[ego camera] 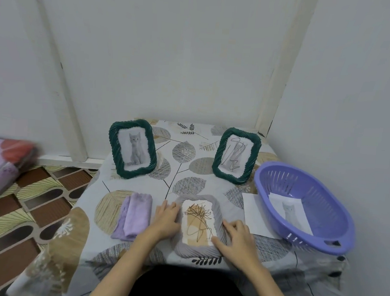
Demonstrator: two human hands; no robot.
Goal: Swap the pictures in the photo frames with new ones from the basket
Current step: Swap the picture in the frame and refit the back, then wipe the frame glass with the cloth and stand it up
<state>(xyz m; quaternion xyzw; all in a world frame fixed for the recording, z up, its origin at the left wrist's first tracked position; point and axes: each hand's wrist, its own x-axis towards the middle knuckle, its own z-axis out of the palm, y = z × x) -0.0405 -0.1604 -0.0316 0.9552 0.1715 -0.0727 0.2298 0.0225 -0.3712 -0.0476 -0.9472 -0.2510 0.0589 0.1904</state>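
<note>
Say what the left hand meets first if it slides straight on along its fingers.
Probably nothing near: the left hand points up the tablecloth, between the two green frames. Way looks free to the wall.

Small counter (189, 147) covered with a leaf-print cloth. On it: two dark green frames standing upright at the back, left one (132, 148) showing a grey kitten picture, right one (236, 155) showing a line scribble. Grey frame (198, 226) lies flat at the near edge, face up, brown line drawing inside. Folded lilac cloth (132, 216) just left of it. Purple slotted basket (306, 206) at the right edge, its near side resting on a white sheet (253, 214) that lies flat on the counter. A cat picture (290, 212) sits inside the basket.
</note>
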